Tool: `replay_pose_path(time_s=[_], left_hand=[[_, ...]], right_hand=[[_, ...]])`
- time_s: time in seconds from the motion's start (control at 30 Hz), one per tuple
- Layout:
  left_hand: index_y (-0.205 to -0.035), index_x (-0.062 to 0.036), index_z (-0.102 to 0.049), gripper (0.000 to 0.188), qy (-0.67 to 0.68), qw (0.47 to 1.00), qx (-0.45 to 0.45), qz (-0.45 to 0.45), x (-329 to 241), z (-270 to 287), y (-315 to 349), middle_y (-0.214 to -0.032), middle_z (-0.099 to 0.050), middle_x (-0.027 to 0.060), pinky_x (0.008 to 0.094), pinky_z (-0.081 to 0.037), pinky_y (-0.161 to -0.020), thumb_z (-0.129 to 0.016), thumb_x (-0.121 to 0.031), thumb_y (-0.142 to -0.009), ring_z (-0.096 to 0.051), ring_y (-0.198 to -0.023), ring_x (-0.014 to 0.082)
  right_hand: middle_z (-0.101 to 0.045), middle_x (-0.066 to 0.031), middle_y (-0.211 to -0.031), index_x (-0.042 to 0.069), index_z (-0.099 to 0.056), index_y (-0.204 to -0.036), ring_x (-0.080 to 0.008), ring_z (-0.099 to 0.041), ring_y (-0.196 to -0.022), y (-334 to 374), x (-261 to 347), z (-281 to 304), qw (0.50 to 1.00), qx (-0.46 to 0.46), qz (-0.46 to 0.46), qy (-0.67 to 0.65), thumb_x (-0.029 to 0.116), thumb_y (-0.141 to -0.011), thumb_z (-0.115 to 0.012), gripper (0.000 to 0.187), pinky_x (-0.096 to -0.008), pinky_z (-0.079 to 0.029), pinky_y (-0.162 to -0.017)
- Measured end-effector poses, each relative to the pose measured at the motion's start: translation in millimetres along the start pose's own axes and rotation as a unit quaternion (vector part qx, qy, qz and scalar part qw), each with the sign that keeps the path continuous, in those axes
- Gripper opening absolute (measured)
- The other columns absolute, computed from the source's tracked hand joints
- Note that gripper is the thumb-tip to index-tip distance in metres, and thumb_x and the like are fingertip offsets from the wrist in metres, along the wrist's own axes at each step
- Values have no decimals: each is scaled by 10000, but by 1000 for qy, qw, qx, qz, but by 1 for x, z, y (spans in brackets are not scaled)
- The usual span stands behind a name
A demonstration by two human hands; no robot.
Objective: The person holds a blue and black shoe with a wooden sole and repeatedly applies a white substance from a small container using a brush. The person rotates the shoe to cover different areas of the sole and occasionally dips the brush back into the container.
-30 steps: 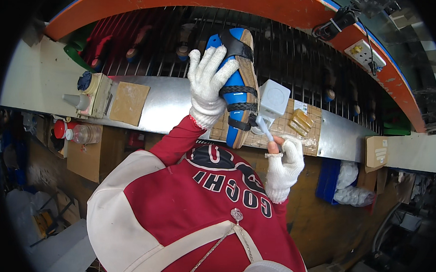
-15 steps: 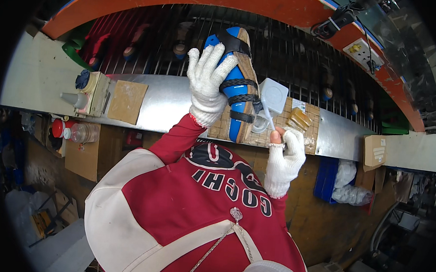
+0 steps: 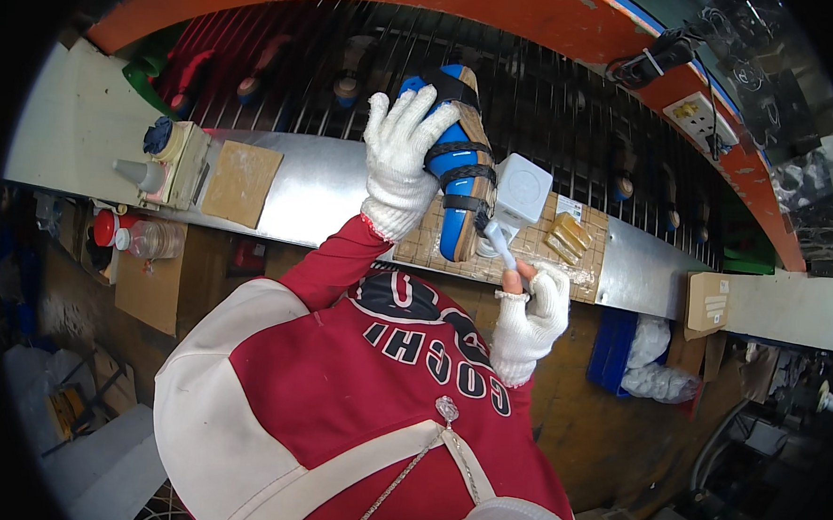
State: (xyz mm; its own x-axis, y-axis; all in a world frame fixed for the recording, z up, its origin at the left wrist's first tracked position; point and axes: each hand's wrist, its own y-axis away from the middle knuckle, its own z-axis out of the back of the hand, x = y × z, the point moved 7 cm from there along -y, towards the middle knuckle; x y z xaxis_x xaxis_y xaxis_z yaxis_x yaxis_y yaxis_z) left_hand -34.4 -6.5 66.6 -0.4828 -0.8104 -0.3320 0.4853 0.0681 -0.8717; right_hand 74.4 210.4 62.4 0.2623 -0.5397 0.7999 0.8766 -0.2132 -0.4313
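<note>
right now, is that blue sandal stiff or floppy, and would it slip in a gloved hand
Probably fairly stiff: the sandal keeps its shape though the left hand grips it only at one side. It looks light, since one hand holds it up. Slipping seems unlikely, as the knit glove and the dark straps give grip. The right hand works a small brush at its lower end.

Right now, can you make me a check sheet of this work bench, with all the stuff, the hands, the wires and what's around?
Surface: long metal bench, with a gridded mat under the work.
Job's things: blue sandal with black straps, held up on edge; small brush at its lower end.
Clutter: white box, yellow block, brown board, glue pot, bottle below the bench.
Hands: gloved left hand grips the sandal; gloved right hand holds the brush.
Cables: black cable on the orange rail.
Surroundings: wire rack behind, plastic bags below.
</note>
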Motion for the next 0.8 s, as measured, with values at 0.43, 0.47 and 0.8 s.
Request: replay_pose_path(time_s=[0.43, 0.47, 0.8], left_hand=[[-1177, -153, -675, 604, 19, 994, 82, 74, 10, -10, 5, -1219, -669, 173, 548, -350, -1080, -835, -52, -603, -623, -1165, 356], [-1174, -155, -676, 602, 20, 993, 87, 75, 10, -11, 6, -1220, -670, 170, 542, -350, -1081, -834, -50, -603, -623, -1164, 354], [-1181, -194, -654, 600, 17, 980, 163, 113, 10, -20, 17, -1216, -677, 136, 499, -317, -1114, -857, -115, -621, -634, -1163, 284]], right_hand=[[-574, -74, -960, -43, -719, -1007, -136, -544, -805, -1, -5, -9, 988, 60, -108, -92, 127, -901, -743, 203, -264, -449, -648], [-575, -69, -950, -51, -713, -995, -133, -540, -798, -3, -4, -10, 989, 52, -100, -93, 116, -902, -737, 192, -262, -447, -661], [-600, -94, -960, -31, -717, -948, -190, -581, -888, -19, -8, -14, 996, 11, 14, -85, 83, -840, -787, 173, -291, -465, -768]])
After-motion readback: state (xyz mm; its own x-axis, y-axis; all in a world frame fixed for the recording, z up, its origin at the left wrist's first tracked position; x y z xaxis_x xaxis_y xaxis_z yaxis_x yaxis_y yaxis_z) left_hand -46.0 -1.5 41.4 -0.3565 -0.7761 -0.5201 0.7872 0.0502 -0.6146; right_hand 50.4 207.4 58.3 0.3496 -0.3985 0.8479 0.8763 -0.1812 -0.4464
